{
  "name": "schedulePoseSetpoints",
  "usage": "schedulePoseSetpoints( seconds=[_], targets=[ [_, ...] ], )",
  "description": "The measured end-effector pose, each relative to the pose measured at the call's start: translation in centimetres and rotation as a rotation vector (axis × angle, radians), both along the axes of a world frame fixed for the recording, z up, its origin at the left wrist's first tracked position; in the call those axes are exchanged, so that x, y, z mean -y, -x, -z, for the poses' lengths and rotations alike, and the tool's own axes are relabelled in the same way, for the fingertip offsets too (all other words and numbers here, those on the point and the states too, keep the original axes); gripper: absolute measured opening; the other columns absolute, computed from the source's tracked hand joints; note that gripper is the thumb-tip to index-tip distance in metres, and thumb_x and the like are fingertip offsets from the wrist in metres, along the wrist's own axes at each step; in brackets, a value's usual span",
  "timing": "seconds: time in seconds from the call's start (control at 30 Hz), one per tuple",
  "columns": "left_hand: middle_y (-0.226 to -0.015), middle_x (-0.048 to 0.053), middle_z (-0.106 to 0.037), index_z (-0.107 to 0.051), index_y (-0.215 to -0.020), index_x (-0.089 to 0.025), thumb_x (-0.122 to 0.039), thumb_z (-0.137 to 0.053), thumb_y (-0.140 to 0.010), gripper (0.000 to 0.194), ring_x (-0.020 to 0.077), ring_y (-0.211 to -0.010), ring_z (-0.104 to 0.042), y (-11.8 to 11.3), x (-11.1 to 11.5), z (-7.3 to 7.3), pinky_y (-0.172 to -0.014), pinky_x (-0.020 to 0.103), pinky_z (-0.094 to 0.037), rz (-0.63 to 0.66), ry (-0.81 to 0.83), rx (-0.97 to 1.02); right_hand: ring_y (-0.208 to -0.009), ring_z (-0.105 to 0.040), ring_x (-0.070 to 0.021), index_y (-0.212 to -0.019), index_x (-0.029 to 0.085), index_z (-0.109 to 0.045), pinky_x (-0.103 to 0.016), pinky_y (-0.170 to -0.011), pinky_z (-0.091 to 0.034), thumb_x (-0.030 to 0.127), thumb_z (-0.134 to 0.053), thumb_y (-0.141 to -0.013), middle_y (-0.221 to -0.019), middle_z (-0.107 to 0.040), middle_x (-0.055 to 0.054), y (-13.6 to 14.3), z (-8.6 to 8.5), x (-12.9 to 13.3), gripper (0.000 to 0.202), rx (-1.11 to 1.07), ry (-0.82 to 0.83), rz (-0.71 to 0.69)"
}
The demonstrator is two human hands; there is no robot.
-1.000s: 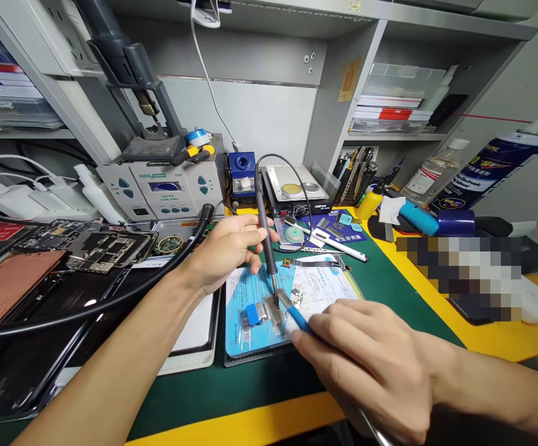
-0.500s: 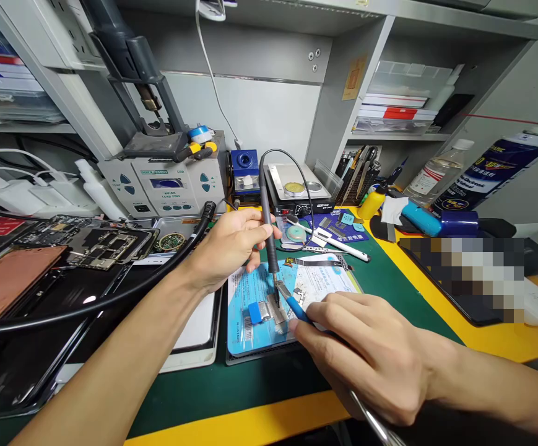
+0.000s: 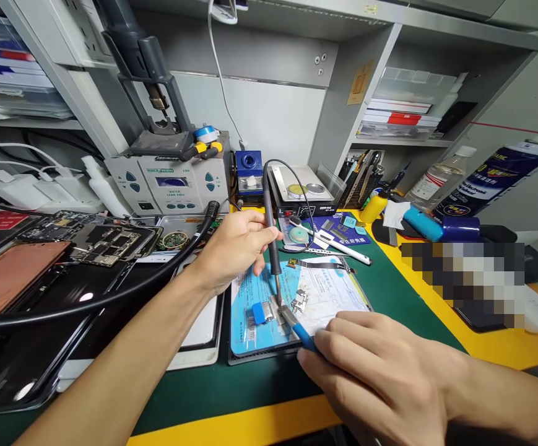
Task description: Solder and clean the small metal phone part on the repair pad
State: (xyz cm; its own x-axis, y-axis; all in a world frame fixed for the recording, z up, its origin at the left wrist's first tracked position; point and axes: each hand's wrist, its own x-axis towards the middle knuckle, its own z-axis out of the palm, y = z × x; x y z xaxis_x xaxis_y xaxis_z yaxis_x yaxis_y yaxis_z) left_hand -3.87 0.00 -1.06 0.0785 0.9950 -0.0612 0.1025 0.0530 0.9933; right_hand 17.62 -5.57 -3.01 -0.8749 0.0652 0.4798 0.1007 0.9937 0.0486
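My left hand is closed around the black handle of a soldering iron, which stands nearly upright with its tip pointing down. In my right hand is a blue tool with a flat metal head, angled up to the left. The iron's tip and this head meet, or almost meet, over a small silvery flex part with a blue tab. Beneath lies a blue and white printed pack. A small metal plate and a black flex cable also rest on the pack.
Phone boards and dark phone panels lie at the left, crossed by a thick black hose. A hot air station and a small hotplate stand behind. A spray can and bottle are at the right.
The blue tool's head has moved slightly down, and my right hand has shifted down and right. The iron's tip has come lower onto the silvery part. The view has shifted slightly.
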Motion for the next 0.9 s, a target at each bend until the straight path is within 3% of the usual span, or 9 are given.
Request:
schedulePoseSetpoints(
  seconds=[0.1,0.2,0.4,0.5,0.63,0.8,0.9],
  targets=[
    [-0.083,0.005,-0.065,-0.059,-0.081,-0.013,-0.014,-0.059,-0.09,0.009,0.0035,-0.035,-0.046,0.01,0.0,0.01,-0.033,0.019,-0.035,-0.008,-0.003,-0.006,-0.057,-0.05,-0.0191,-0.093,0.002,-0.071,-0.033,-0.048,-0.037,0.004,-0.047,-0.089,-0.064,-0.057,-0.007,0.02,0.07,0.04,0.024,-0.117,-0.03,0.059],
    [-0.085,0.005,-0.067,-0.058,-0.082,-0.013,-0.014,-0.059,-0.09,0.008,0.0037,-0.035,-0.047,0.01,0.03,0.03,-0.033,0.02,-0.034,-0.018,-0.009,-0.015,-0.059,-0.054,-0.0199,-0.101,0.001,-0.069,-0.033,-0.049,-0.041,0.009,-0.043,-0.094,-0.069,-0.06,-0.009,-0.06,0.1,-0.18,0.029,-0.041,-0.037,0.026],
    [-0.062,-0.005,-0.054,-0.056,-0.08,-0.015,-0.016,-0.067,-0.088,0.013,0.0062,-0.033,-0.047,-0.19,0.19,0.04,-0.034,0.02,-0.033,-0.035,-0.022,-0.033,-0.056,-0.05,-0.017,-0.103,0.004,-0.068,-0.032,-0.05,-0.038,0.006,-0.048,-0.087,-0.067,-0.057,-0.006,-0.16,0.65,-0.21,0.025,-0.174,-0.008,0.072],
    [-0.06,-0.007,-0.052,-0.054,-0.083,-0.016,-0.016,-0.066,-0.088,0.014,0.0059,-0.032,-0.046,-0.29,0.15,0.2,-0.034,0.02,-0.032,-0.058,-0.038,-0.041,-0.058,-0.051,-0.0182,-0.105,0.004,-0.068,-0.032,-0.05,-0.038,0.007,-0.045,-0.089,-0.069,-0.059,-0.008,-0.06,0.39,-0.4,0.028,-0.093,-0.049,0.047],
    [-0.065,-0.007,-0.055,-0.053,-0.089,-0.016,-0.016,-0.065,-0.09,0.013,0.0056,-0.031,-0.045,-0.38,0.05,0.56,-0.034,0.02,-0.034,-0.089,-0.041,-0.052,-0.053,-0.043,-0.0178,-0.094,0.003,-0.069,-0.033,-0.047,-0.032,0.008,-0.04,-0.092,-0.062,-0.055,-0.007,-0.01,-0.13,-0.42,0.03,-0.034,0.02,-0.028],
    [-0.072,-0.005,-0.058,-0.053,-0.088,-0.017,-0.021,-0.066,-0.09,0.014,0.0049,-0.031,-0.045,-0.52,0.05,0.78,-0.032,0.021,-0.034,-0.11,-0.05,-0.069,-0.058,-0.048,-0.0188,-0.103,0.0,-0.07,-0.032,-0.049,-0.035,0.006,-0.044,-0.092,-0.067,-0.058,-0.009,-0.09,-0.11,-0.5,0.029,-0.085,0.002,0.067],
    [-0.071,-0.005,-0.058,-0.053,-0.088,-0.017,-0.02,-0.066,-0.089,0.014,0.0047,-0.03,-0.044,-0.68,0.1,0.77,-0.031,0.021,-0.033,-0.133,-0.04,-0.081,-0.056,-0.047,-0.0187,-0.098,-0.001,-0.071,-0.032,-0.048,-0.035,0.009,-0.037,-0.096,-0.065,-0.058,-0.009,-0.06,-0.21,-0.56,0.035,-0.016,0.041,-0.02]
  ],
)
